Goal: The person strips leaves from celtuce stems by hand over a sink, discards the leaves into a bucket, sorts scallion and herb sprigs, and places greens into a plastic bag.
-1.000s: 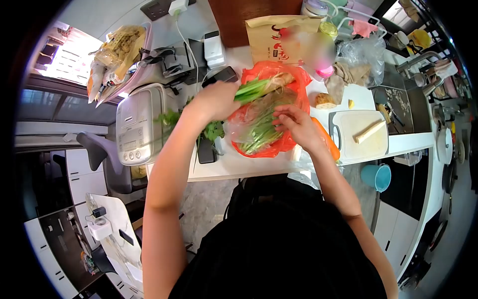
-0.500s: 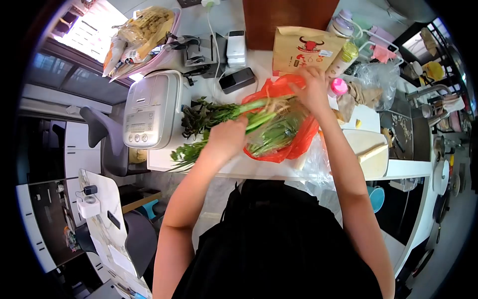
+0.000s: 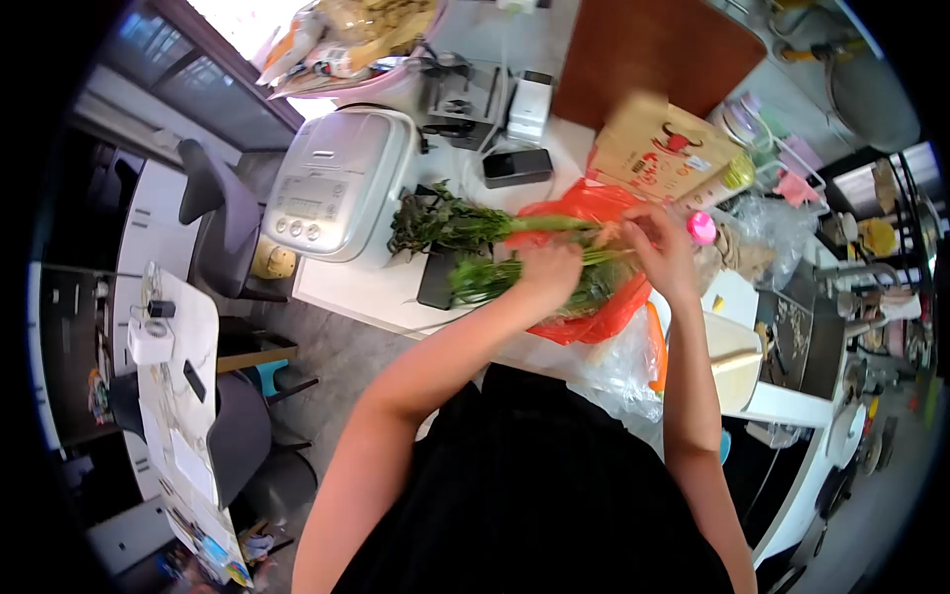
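A bunch of leafy greens [image 3: 450, 224] with long pale stems lies across an open red plastic bag [image 3: 584, 329] on the counter. My left hand [image 3: 549, 270] is closed around the stems of the lower greens, whose leaves [image 3: 482, 280] stick out to the left. My right hand [image 3: 661, 249] is at the root ends over the bag, fingertips pinched together; what is between them is too small to tell. More greens in clear plastic lie inside the bag, partly hidden by my hands.
A rice cooker [image 3: 341, 188] stands left, with a dark phone [image 3: 435, 279] near the leaves. Behind are a black box-shaped device [image 3: 518, 168] and a brown paper bag [image 3: 658, 148]. To the right lie a pink-capped bottle [image 3: 701, 229], a cutting board [image 3: 732, 366] and the sink [image 3: 797, 332].
My right hand has come down from the bag's far edge to the root ends. My left hand still grips the stems. The view has turned, and the phone under the leaves now shows.
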Demonstrator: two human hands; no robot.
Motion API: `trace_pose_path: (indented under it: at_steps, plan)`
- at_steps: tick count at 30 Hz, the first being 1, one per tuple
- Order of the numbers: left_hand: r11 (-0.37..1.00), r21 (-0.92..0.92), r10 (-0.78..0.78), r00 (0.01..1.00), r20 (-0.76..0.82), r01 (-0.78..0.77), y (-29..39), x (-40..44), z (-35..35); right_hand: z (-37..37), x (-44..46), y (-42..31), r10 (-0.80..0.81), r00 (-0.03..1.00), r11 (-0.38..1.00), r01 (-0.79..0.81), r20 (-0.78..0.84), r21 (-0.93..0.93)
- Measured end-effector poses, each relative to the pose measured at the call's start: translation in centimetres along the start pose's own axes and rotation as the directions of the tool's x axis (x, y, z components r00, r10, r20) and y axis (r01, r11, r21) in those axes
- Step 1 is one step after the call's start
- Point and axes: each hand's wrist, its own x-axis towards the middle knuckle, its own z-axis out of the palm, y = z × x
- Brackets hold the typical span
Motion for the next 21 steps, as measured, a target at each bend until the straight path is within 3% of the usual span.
trace_pose_path:
  at_steps: [2,5,7,9,11,13,15,17,18,20,21]
  plan:
    - [0.997,-0.083,0.011,0.996,0.087,-0.004,1.4,2.6,0.1,0.2,0.0,0.2,0.006,1.0,0.999,-0.006,-0.009,0.044]
    - [0.976,-0.202,-0.075,0.996,0.046,0.083,3.1,7.5,3.3,0.3,0.5,0.5,-0.071,0.997,0.997,0.072,-0.023,0.028]
    - [0.985,-0.152,-0.076,0.995,0.063,0.084,2.8,7.7,5.2,1.0,1.4,0.1,-0.102,0.995,0.995,0.102,0.013,0.003]
    - [0.937,-0.301,-0.169,0.984,0.059,0.179,2.9,7.6,7.7,2.0,2.9,-0.5,-0.132,0.99,0.99,0.133,0.039,-0.034]
    - [0.93,-0.317,-0.157,0.98,0.119,0.188,2.1,7.0,6.1,4.7,5.0,-1.2,-0.13,0.983,0.991,0.135,0.132,-0.026]
    - [0.81,-0.585,-0.035,0.999,0.002,0.03,0.9,6.2,5.3,8.0,6.9,-1.5,-0.166,0.937,0.958,0.227,0.306,-0.176]
    - [0.935,-0.33,-0.163,0.983,-0.084,0.127,0.8,3.2,3.7,12.4,9.2,3.3,-0.131,0.892,0.864,0.316,0.432,-0.392]
    - [0.919,-0.256,-0.31,0.951,0.002,0.3,0.7,1.2,4.9,15.9,10.3,7.9,-0.068,0.843,0.756,0.393,0.534,-0.523]
    - [0.914,-0.264,-0.32,0.947,-0.008,0.307,0.6,0.6,4.9,16.7,10.6,9.2,-0.073,0.836,0.748,0.407,0.544,-0.524]
    - [0.927,-0.241,-0.211,0.932,0.293,0.286,0.3,-0.6,5.0,17.7,11.0,10.5,0.126,0.736,0.642,0.451,0.665,-0.62]
    - [0.924,-0.247,-0.217,0.933,0.288,0.291,0.4,-1.2,5.5,17.8,10.8,9.9,0.125,0.731,0.637,0.459,0.671,-0.619]
